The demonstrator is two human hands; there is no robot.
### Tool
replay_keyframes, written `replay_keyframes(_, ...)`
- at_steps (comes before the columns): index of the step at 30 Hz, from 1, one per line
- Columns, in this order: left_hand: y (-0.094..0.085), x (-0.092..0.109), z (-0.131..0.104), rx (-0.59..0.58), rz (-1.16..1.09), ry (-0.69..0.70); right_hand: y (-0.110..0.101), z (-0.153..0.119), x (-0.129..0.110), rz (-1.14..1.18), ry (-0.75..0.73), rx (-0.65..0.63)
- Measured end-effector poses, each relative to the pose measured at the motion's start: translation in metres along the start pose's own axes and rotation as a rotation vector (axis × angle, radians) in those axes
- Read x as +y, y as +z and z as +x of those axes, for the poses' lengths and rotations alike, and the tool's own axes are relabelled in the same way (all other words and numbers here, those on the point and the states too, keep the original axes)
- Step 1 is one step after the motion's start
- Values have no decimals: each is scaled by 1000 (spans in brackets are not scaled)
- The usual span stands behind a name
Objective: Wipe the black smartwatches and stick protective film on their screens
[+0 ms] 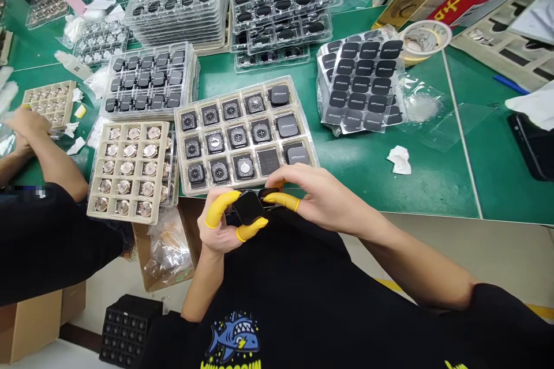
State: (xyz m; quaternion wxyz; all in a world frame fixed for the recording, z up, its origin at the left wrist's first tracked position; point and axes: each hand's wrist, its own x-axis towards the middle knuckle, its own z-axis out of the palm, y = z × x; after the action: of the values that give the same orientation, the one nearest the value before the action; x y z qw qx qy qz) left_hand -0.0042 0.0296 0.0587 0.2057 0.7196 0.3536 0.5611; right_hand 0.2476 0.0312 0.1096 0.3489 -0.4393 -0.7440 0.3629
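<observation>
My L grip (216,225) pinches the watch (248,208) by its edges just this side of the tray (182,153), w/ my R grip (318,199) holding a small dark pc (270,191) beside it, so if the cots (221,207) slip or the two knock, it could drop or scuff.

Eleven face-down smartwatches (238,136), one held smartwatch (248,207)

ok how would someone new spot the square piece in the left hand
Start at the green table and find the beige tray of square watch bodies near its front edge. Just off that tray, the left hand, with two yellow fingertip covers, grips the square piece. Unlike the tray's contents, with round centres or printed labels, it shows a plain black face.
</observation>
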Motion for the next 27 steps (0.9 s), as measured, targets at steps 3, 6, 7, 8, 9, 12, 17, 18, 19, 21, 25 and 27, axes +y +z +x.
replay_keyframes(3, -1, 0, 0, -23, -4, 7, -3, 2, -3, -13, 1, -6)
replay_keyframes(6, -1, 0, -1, -44, 7, 19, -3, 3, -4, -32, 26, -31)
replay_keyframes(7, -1, 0, -1, -46, 6, 25, -3, 3, -3, -29, 42, -40)
replay_keyframes(8, -1, 0, 0, -46, 1, 30, -3, 3, -2, -17, 59, -47)
replay_keyframes(9, 0, 1, 0, -48, -4, 33, -2, 3, -2, 4, 77, -53)
replay_keyframes(12, 0, 2, 1, -51, -9, 31, 0, 3, 2, 86, 118, -76)
replay_keyframes(17, -1, 3, -1, -51, -2, 20, 1, 3, 6, 141, 140, -80)
replay_keyframes(18, -1, 2, -1, -54, -7, 13, 1, 3, 6, 137, 127, -76)
replay_keyframes(19, -1, 1, -2, -51, -14, 5, 0, 3, 6, 129, 108, -71)
replay_keyframes(21, 1, -2, -4, -33, -37, -11, 0, 2, 5, 99, 55, -47)
replay_keyframes(25, 4, -11, -7, 4, -184, -66, 3, 0, 3, -9, -93, 46)
replay_keyframes(27, 5, -17, -7, 2, -276, -102, 4, -2, 4, -63, -193, 82)
